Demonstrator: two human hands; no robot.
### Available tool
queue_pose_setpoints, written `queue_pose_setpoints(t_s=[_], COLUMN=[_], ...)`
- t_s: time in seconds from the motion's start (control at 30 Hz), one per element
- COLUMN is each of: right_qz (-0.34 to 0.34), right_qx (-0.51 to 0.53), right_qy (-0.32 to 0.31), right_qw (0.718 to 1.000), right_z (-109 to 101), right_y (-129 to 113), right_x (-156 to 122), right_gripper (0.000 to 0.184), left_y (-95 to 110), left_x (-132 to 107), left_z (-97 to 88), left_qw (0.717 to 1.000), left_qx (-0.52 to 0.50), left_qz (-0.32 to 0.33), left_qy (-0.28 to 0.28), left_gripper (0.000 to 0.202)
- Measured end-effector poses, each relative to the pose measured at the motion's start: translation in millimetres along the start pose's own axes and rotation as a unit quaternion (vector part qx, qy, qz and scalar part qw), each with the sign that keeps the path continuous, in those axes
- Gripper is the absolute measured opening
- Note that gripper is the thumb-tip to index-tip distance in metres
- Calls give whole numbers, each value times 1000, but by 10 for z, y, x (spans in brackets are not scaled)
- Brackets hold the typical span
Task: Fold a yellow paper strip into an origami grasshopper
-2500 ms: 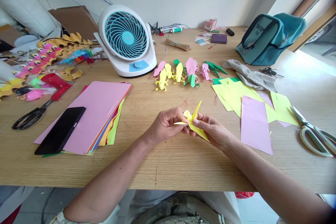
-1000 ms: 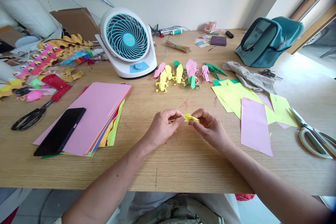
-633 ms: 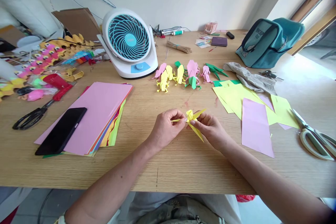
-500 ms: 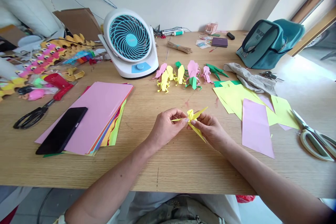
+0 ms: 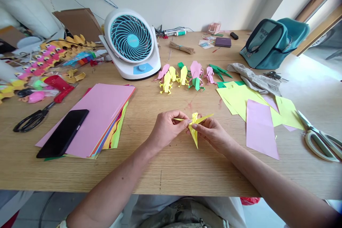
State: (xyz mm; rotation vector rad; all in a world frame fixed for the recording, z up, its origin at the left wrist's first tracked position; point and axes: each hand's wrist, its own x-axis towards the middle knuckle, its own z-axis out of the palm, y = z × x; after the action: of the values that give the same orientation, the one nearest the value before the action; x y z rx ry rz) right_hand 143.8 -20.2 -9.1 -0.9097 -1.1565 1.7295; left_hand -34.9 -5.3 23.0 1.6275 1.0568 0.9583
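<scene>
Between my two hands, just above the table, is a yellow origami figure [image 5: 195,133] with narrow pointed flaps. One long point hangs down toward me and another sticks out to the right. My left hand [image 5: 171,126] pinches its left side between thumb and finger. My right hand [image 5: 211,130] pinches the other side, thumb on top near the middle. Fingertips beneath the paper are hidden. Beyond the hands stand several finished paper figures, among them a yellow one [image 5: 183,76], a pink one [image 5: 196,67] and a green one [image 5: 219,71].
Left lies a stack of coloured paper [image 5: 107,103] with a black phone [image 5: 64,131] on it. Behind stands a fan [image 5: 132,42]. On the right are yellow sheets [image 5: 235,98], a pink sheet [image 5: 260,128], scissors [image 5: 319,139], a grey cloth [image 5: 251,80] and a teal bag [image 5: 267,46].
The yellow figure has turned in my fingers: its lower point, slanting right before, now hangs nearly straight toward me, and its right point lies flatter. Both hands keep their pinch.
</scene>
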Motion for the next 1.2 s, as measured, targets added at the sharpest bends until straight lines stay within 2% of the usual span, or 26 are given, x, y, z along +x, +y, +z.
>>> queue_pose_setpoints(t_s=[0.1, 0.17, 0.27, 0.43, 0.63, 0.77, 0.87, 0.93, 1.07, 1.2], right_qz=[6, 7, 8, 18, -5, -9, 0, 20, 80, 105], right_qx=[27, 53, 48, 28, -35, -48, -26, 4, 78, 141], right_qy=[15, 35, 32, -8, -16, -23, -33, -39, -55, -71], right_qw=[1000, 998, 998, 999, 999, 999, 999, 999, 992, 982], right_z=[-6, -23, -58, -83, -87, -99, -110, -118, -128, -131], right_y=[-20, -30, -40, -47, -10, -22, -52, -73, -97, -83], right_x=[-2, -7, -21, -40, -28, -29, -40, -53, -84, -99], right_gripper=[29, 31, 31, 32, 32, 32, 30, 29, 30, 29], left_y=[-58, -83, -100, -116, -101, -75, -86, -100, -93, -42], left_x=[27, 42, 49, 47, 43, 29, 26, 28, 33, 47], left_z=[-15, -19, -21, -25, -40, -19, 0, 0, -38, -101], left_qw=[994, 988, 992, 997, 991, 983, 988, 989, 977, 957], left_qx=[-103, -140, -96, 17, 54, 101, 63, 32, 17, 25], left_qz=[-27, -12, 36, 75, 108, 148, 139, 143, 204, 273], left_qy=[-38, -68, -73, -7, -59, -38, -20, -30, -67, -99], left_gripper=[25, 31, 19, 10, 8, 7, 5, 5, 6, 9])
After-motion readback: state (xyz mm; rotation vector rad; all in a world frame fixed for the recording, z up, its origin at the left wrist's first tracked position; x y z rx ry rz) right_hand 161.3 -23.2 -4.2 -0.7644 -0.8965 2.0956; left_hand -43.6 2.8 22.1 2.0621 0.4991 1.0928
